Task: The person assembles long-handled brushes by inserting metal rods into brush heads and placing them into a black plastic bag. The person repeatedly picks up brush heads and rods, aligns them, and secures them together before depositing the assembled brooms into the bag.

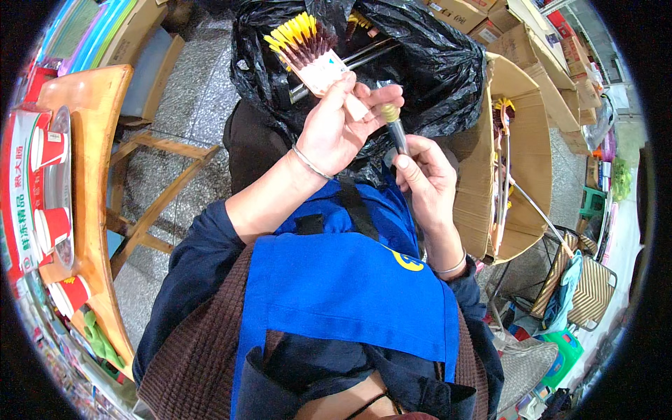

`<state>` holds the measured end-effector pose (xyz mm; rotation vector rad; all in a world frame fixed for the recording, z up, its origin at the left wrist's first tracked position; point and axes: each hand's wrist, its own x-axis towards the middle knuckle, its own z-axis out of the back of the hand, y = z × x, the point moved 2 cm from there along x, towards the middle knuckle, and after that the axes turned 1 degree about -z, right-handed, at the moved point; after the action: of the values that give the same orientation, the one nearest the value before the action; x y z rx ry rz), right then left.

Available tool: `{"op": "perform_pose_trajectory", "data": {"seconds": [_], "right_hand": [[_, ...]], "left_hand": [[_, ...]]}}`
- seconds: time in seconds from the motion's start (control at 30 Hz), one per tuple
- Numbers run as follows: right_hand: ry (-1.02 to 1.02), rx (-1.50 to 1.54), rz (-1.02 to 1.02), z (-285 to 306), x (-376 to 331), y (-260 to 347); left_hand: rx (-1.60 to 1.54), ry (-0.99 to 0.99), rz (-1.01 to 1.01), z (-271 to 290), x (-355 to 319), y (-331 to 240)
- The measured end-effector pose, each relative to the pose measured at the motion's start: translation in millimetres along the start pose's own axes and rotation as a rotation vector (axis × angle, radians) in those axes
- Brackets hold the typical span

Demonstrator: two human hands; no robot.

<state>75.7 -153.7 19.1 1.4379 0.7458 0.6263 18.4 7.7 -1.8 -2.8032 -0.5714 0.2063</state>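
Note:
My left hand [339, 126] is closed around the lower end of a brush head [323, 73] with yellow-tipped, dark red bristles pointing up and away. A white label or wrapper covers part of its block. Between the fingers of my right hand [428, 173] is a dark metal rod [398, 134], its yellowish tip raised close to the left fingertips. From this angle I cannot tell whether the tip touches them. Behind both hands spreads a black plastic bag [448, 77], with more metal rods [371, 53] lying on it and another yellow-bristled brush partly hidden at its top.
An open cardboard box [528, 189] on the right holds more brushes and long rods. At left stands a wooden table [94, 182] bearing red paper cups [52, 227]; a wooden frame [150, 210] is beside it. Cardboard cartons [560, 84] fill the far right.

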Motion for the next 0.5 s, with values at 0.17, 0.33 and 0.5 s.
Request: {"op": "perform_pose_trajectory", "data": {"seconds": [0.17,0.33,0.5], "right_hand": [[-0.116,-0.395,0.22,-6.4,0.7,4.6],[-0.159,-0.543,0.274,-7.9,-0.9,5.9],[-0.188,-0.598,0.35,-9.0,2.1,4.4]], "left_hand": [[-0.042,0.028,-0.027,-4.7,1.6,-5.1],[-0.062,0.009,-0.008,-6.0,-2.5,-3.8],[-0.059,0.006,-0.011,-6.4,-3.6,-2.2]]}}
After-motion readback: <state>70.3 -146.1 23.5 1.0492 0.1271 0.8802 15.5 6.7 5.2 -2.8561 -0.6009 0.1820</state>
